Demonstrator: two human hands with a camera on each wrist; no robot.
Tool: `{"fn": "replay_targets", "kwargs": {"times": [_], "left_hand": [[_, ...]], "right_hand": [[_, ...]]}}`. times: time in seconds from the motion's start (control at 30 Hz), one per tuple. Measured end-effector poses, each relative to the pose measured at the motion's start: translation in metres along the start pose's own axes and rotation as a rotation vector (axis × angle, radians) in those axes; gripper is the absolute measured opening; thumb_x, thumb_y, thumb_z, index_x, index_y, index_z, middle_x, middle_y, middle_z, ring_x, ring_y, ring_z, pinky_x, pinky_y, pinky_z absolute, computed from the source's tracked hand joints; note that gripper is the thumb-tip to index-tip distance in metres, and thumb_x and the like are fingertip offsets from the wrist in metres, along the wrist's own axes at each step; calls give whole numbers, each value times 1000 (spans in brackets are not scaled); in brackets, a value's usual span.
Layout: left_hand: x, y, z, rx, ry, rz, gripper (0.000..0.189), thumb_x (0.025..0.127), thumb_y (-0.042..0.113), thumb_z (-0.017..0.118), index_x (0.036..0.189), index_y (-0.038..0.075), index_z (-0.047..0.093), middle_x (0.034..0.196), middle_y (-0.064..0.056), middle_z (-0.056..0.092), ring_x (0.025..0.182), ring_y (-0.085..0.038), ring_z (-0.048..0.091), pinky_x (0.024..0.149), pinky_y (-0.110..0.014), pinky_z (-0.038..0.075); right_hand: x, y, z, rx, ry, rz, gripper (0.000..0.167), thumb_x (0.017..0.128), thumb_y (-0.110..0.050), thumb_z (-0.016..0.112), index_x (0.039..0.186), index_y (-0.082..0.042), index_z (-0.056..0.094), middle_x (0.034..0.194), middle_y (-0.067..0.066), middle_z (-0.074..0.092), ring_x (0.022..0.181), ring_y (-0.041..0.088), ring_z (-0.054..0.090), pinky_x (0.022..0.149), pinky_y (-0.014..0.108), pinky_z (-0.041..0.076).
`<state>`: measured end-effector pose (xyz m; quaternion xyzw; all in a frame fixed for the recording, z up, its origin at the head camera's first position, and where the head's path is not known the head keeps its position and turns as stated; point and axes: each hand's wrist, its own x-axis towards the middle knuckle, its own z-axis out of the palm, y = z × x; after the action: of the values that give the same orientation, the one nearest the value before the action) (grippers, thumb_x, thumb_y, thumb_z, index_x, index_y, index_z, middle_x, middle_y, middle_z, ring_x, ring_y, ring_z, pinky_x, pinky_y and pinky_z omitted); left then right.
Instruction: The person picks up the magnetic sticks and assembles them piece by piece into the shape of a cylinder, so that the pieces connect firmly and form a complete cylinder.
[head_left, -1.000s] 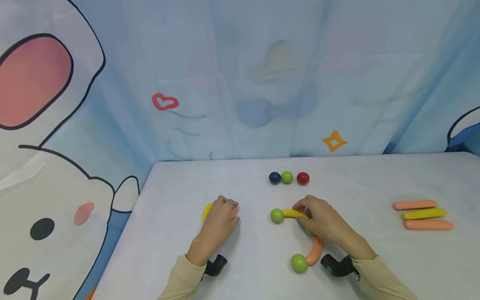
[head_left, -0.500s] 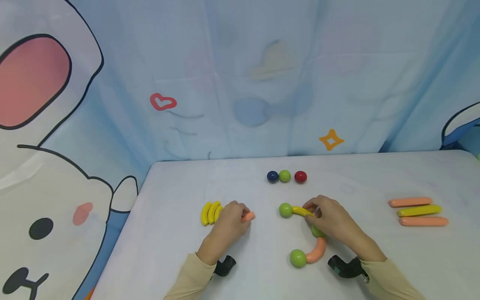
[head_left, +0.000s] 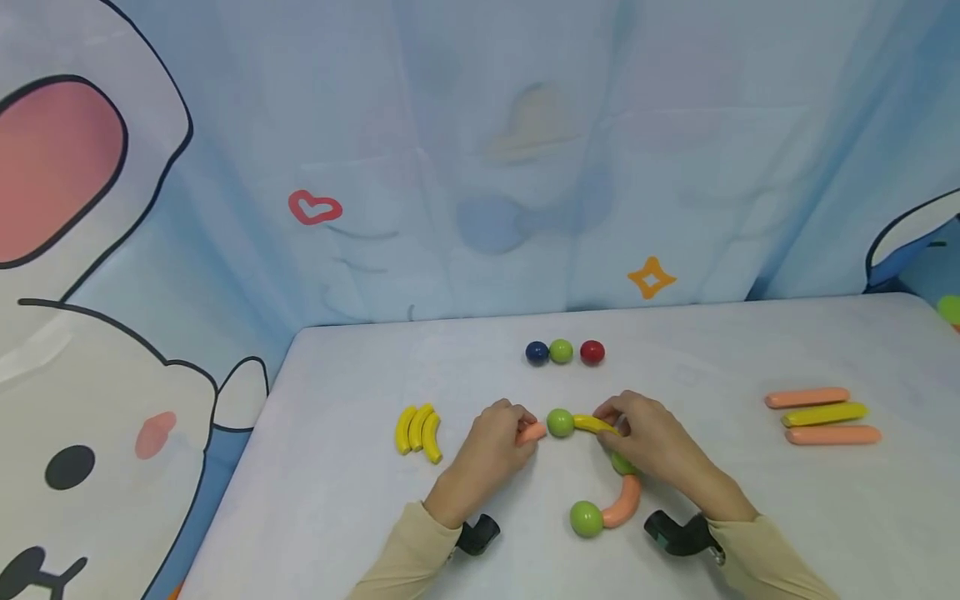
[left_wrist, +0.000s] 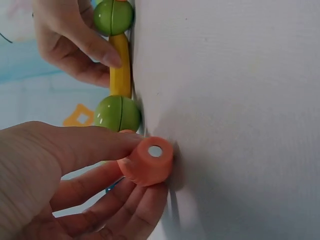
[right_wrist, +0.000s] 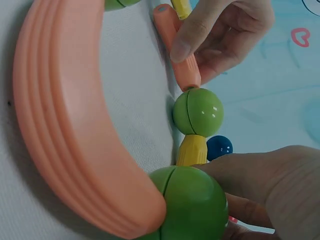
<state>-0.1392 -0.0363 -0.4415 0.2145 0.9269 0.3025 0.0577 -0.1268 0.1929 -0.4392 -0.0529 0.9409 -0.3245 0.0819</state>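
On the white surface, the left hand pinches 1 orange piece, and the right hand pinches 1 yellow piece. The yellow piece lies between 2 green balls, and the orange piece has its end just beside the farther ball.

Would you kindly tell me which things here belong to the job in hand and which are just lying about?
Part of the job:
orange piece, in the left hand
yellow piece, in the right hand
green balls and curved orange piece in the chain

Apparently lying about:
three yellow curved pieces
blue ball, far green ball, red ball
orange rods, yellow rod
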Motion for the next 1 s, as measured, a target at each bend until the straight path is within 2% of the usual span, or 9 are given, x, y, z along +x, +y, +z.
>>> {"fn": "replay_targets", "kwargs": {"times": [0.27, 0.37, 0.47, 0.53, 0.63, 0.7, 0.77, 0.87, 1.0], "left_hand": [[3, 3, 1, 10, 0, 2, 21, 92, 5, 80, 112, -1, 76, 93, -6, 63, 76, -10, 51, 66, -16, 45], [3, 3, 1, 6, -6, -1, 21, 92, 6, 80, 112, -1, 76, 93, -5, 63, 76, -10, 51, 66, -16, 46], [3, 3, 0, 8, -17, -7, 22, 93, 7, 80, 113, 0, 76, 93, -5, 63, 77, -10, 52, 66, -17, 46], [4, 2, 0, 11, -25, -10, 23, 93, 8, 81, 113, 1, 75, 94, -5, 64, 77, -10, 52, 67, -17, 46], [3, 1, -1, 7, -36, -10, 24, 93, 9, 80, 115, 1, 75, 95, -5, 65, 78, -10, 53, 67, -17, 47], [3, 0, -1, -5, -46, -10, 25, 94, 9, 80, 117, 1, 74, 95, -5, 65, 78, -10, 53, 67, -17, 47], [3, -1, -2, -24, -54, -6, 24, 96, 10, 78, 118, 2, 74, 95, -5, 65, 78, -9, 54, 68, -17, 47], [2, -3, -2, -49, -63, -6, 23, 98, 12, 75, 119, 2, 74, 92, -2, 63, 78, -8, 53, 70, -17, 47], [3, -4, -2, -65, -77, -25, 23, 100, 14, 74, 120, 3, 74, 88, 2, 59, 76, -6, 52, 68, -18, 46]], "right_hand": [[0, -2, 0, -19, 14, -24, 25, 90, -7, 79, 112, 3, 73, 95, 6, 63, 81, 21, 55, 70, 35, 51], [-5, -5, -1, -41, 54, -114, 26, 90, -6, 80, 113, 1, 72, 99, 6, 63, 85, 21, 57, 75, 39, 55], [-16, -11, -3, -62, 65, -261, 25, 91, -9, 81, 115, -5, 72, 105, 2, 63, 91, 19, 59, 81, 41, 57], [-23, -16, -5, -64, 13, -360, 25, 92, -14, 82, 115, -10, 73, 107, -2, 62, 93, 16, 58, 82, 37, 57], [-35, -19, -5, -82, -139, -459, 27, 92, -25, 83, 116, -17, 73, 110, -8, 60, 94, 9, 57, 80, 30, 56], [-43, -18, -3, -113, -238, -492, 32, 89, -31, 85, 117, -21, 73, 111, -12, 58, 92, 5, 53, 79, 27, 55], [-50, -13, 0, -158, -299, -507, 36, 87, -30, 88, 119, -23, 73, 110, -15, 55, 90, 1, 49, 76, 25, 53], [-58, -6, 5, -220, -294, -544, 40, 84, -20, 90, 119, -25, 73, 104, -18, 53, 87, -1, 47, 75, 24, 52], [-61, -1, 8, -240, -231, -585, 40, 84, -8, 88, 117, -24, 74, 100, -19, 53, 85, -1, 47, 74, 23, 53]]}}
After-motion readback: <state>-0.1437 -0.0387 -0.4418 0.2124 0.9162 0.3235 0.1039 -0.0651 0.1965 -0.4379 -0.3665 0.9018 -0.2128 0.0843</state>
